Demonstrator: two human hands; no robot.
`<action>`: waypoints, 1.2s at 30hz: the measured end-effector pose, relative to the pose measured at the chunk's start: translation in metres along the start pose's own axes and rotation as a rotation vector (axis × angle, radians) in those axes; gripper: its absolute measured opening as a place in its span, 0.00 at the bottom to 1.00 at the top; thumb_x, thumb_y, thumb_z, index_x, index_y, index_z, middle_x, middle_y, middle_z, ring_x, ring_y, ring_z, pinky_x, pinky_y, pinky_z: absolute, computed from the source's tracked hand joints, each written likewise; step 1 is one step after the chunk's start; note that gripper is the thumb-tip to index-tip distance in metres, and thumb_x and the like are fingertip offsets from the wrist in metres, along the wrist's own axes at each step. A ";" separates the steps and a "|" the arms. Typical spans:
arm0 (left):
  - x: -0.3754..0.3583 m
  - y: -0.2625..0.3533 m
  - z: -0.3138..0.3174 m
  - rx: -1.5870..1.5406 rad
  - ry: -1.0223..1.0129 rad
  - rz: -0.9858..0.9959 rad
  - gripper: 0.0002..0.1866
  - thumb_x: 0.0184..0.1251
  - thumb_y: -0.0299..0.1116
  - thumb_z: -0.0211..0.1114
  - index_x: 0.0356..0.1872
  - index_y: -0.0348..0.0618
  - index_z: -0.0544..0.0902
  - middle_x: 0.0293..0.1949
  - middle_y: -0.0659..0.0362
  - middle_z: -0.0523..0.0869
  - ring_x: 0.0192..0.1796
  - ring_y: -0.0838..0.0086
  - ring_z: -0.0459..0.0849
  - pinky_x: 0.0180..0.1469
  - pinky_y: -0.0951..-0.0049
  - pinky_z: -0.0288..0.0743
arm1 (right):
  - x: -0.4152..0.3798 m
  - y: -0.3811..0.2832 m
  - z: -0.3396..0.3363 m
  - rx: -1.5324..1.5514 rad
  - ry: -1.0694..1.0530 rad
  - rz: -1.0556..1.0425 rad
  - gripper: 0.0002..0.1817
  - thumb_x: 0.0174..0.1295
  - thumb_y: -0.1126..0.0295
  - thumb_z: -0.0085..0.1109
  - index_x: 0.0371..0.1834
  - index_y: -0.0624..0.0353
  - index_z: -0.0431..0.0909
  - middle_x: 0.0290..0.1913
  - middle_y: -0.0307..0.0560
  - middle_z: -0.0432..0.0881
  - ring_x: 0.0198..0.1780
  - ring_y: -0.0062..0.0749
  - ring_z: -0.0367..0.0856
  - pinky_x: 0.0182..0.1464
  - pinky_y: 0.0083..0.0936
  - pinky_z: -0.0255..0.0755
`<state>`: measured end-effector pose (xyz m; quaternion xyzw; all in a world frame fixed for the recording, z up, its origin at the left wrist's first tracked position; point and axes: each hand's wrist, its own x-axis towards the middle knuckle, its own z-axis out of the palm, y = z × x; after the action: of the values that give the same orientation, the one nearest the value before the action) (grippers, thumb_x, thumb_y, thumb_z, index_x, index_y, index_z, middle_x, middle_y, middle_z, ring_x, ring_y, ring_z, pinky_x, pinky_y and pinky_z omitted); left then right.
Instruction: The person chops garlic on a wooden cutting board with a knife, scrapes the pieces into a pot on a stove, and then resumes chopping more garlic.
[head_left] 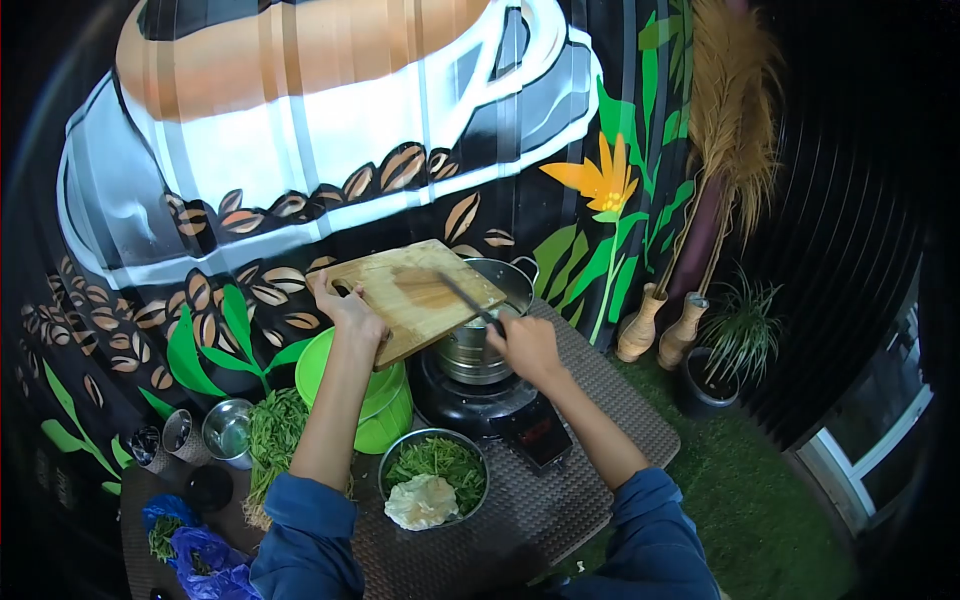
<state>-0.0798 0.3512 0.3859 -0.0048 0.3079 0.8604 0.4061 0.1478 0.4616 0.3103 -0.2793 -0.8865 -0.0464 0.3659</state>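
A wooden cutting board [408,300] is held up at a tilt, its far right corner over the mouth of a steel pot [472,360]. My left hand [350,312] grips the board at its left end, by the handle hole. In my right hand [527,346] is a knife [463,296], fingers wrapped round its dark handle. Its blade lies across the board's surface, which has a darker, wet-looking patch in the middle. The pot stands on a black electric cooker [478,405], and the board hides part of its rim.
A metal bowl [487,482] of chopped greens with a pale crinkled lump [420,502] stands nearest me. Left of it are a green bucket [385,425], bunched greens [275,435], a steel bowl [228,432] and blue plastic bags [210,568]. The painted wall [330,160] rises behind.
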 end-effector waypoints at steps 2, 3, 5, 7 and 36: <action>0.001 0.005 -0.005 0.001 -0.031 0.011 0.37 0.48 0.71 0.50 0.41 0.45 0.64 0.60 0.47 0.68 0.66 0.54 0.62 0.66 0.43 0.34 | 0.006 0.017 0.008 -0.079 -0.039 0.144 0.17 0.61 0.59 0.54 0.28 0.63 0.80 0.20 0.57 0.80 0.25 0.49 0.82 0.30 0.42 0.75; 0.001 0.006 -0.006 0.000 -0.029 0.018 0.37 0.48 0.71 0.50 0.41 0.45 0.64 0.60 0.47 0.68 0.66 0.54 0.62 0.66 0.43 0.34 | 0.006 0.021 0.004 -0.038 -0.028 0.163 0.18 0.61 0.58 0.53 0.28 0.64 0.80 0.20 0.58 0.80 0.25 0.50 0.82 0.30 0.43 0.75; 0.002 0.007 -0.006 0.008 -0.038 0.061 0.36 0.48 0.71 0.51 0.39 0.46 0.64 0.55 0.48 0.72 0.62 0.54 0.66 0.65 0.42 0.39 | 0.006 0.020 0.004 0.003 -0.015 0.180 0.18 0.62 0.58 0.53 0.27 0.65 0.80 0.21 0.59 0.80 0.25 0.51 0.82 0.31 0.44 0.76; -0.002 0.009 -0.004 0.023 -0.061 0.057 0.35 0.49 0.71 0.51 0.38 0.46 0.64 0.52 0.48 0.73 0.60 0.54 0.67 0.64 0.41 0.42 | 0.001 -0.001 -0.006 0.118 0.045 0.153 0.19 0.62 0.57 0.53 0.27 0.66 0.79 0.22 0.61 0.81 0.25 0.54 0.82 0.32 0.45 0.76; -0.114 0.083 -0.055 0.018 -0.697 -0.287 0.36 0.55 0.66 0.55 0.44 0.37 0.69 0.48 0.47 0.76 0.53 0.57 0.73 0.64 0.56 0.60 | -0.059 -0.011 -0.043 0.871 0.306 0.362 0.13 0.64 0.62 0.60 0.35 0.63 0.75 0.29 0.35 0.70 0.31 0.18 0.68 0.36 0.18 0.62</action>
<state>-0.0750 0.2028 0.4141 0.2491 0.1550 0.7419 0.6029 0.2030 0.4122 0.3033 -0.2398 -0.6969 0.3523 0.5768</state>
